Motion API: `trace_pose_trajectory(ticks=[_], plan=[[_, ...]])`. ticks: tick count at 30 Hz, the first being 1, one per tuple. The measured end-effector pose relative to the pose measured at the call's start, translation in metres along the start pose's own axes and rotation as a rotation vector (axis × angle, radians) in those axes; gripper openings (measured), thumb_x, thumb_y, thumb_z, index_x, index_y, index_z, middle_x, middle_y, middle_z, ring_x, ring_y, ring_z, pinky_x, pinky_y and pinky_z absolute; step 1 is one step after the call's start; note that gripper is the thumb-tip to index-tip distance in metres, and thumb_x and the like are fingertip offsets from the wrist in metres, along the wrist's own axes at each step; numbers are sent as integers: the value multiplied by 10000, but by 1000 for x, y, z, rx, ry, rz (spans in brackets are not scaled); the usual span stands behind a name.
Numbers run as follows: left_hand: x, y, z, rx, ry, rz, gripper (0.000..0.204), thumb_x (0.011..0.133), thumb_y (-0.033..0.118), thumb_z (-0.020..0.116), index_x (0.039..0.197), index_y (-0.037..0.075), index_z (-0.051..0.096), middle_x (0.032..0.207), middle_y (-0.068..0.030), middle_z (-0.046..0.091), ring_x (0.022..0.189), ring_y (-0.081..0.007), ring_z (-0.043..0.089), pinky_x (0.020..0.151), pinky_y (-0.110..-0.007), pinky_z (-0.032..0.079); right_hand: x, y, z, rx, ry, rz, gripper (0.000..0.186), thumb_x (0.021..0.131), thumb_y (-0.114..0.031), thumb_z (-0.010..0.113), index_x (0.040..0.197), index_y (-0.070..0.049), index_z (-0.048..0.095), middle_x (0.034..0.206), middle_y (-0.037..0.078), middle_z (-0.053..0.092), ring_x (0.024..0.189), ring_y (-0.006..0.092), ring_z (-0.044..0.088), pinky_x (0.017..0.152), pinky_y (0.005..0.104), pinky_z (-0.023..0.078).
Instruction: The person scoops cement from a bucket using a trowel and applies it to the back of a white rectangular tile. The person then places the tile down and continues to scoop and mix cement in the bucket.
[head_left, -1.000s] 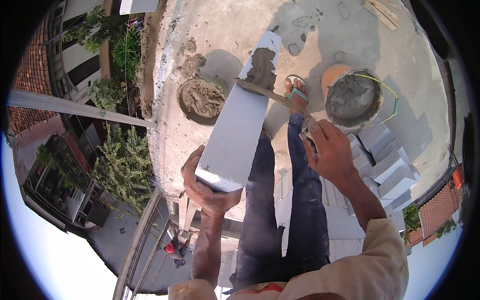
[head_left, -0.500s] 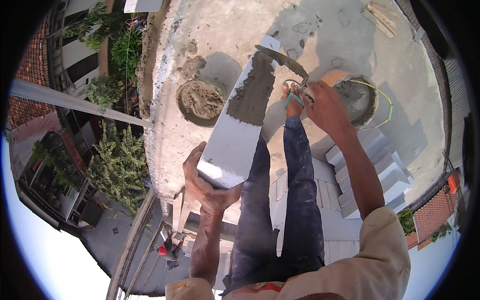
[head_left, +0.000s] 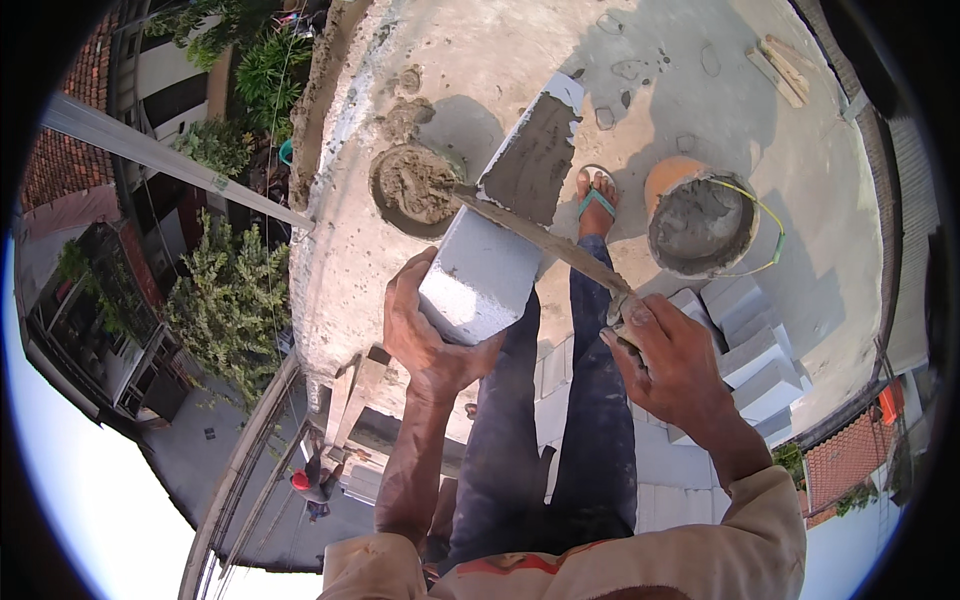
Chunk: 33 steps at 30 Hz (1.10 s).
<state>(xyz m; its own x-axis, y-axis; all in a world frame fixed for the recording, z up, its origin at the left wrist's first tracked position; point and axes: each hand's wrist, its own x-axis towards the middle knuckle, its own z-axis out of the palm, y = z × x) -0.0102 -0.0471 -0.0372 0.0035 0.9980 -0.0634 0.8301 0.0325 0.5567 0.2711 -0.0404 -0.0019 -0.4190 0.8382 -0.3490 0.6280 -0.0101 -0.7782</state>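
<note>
My left hand (head_left: 425,325) grips the near end of a long pale-grey building block (head_left: 482,262), fingers around its left side and thumb across its lower face. Grey wet mortar (head_left: 535,155) coats the far part of the block's upper face. My right hand (head_left: 665,360) is closed on the handle of a trowel (head_left: 555,243). The trowel's long, mortar-smeared blade crosses over the block from right to left, its tip near the mortar in a round bucket (head_left: 415,190) on the left. Whether the blade touches the block I cannot tell.
An orange bucket (head_left: 672,180) of mortar with a yellow-green handle stands right. Stacked pale blocks (head_left: 755,350) lie below it. My sandalled foot (head_left: 597,200) is between. Wood pieces (head_left: 780,70) lie far right. A drop borders the slab's left edge; a person in red headwear (head_left: 315,485) is lower left.
My right hand has moved down toward me with the trowel, whose blade now lies across the block's middle instead of over its far end. The left hand, still gripping, has shifted slightly right and up.
</note>
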Motion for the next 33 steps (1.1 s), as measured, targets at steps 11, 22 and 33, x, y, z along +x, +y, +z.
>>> trace_pose_trajectory(ticks=[11, 22, 33], plan=[[23, -1, -6, 115, 8, 53, 945, 599, 240, 942, 1395, -6, 496, 1208, -182, 649, 1034, -339, 682, 884, -428, 566, -33, 5, 46, 95, 213, -90, 438, 711, 33, 795, 1116, 31, 630, 998, 173, 634, 792, 345, 654, 653, 432, 530], [-2, -9, -11, 208, -42, -21, 975, 717, 278, 868, 1505, -57, 401, 1351, -212, 427, 1254, -376, 467, 1009, -569, 438, -138, 208, 75, 92, 311, 938, 288, 949, -236, 761, 990, 38, 684, 773, 232, 678, 669, 385, 637, 672, 446, 517], [-13, -18, -10, 346, -37, 44, 1079, 675, 462, 863, 1502, -61, 408, 1337, -230, 442, 1238, -393, 444, 1011, -581, 397, -82, 285, 103, -268, 127, 1074, 326, 971, -273, 699, 1049, 42, 672, 1001, 292, 727, 923, 484, 726, 838, 532, 596]])
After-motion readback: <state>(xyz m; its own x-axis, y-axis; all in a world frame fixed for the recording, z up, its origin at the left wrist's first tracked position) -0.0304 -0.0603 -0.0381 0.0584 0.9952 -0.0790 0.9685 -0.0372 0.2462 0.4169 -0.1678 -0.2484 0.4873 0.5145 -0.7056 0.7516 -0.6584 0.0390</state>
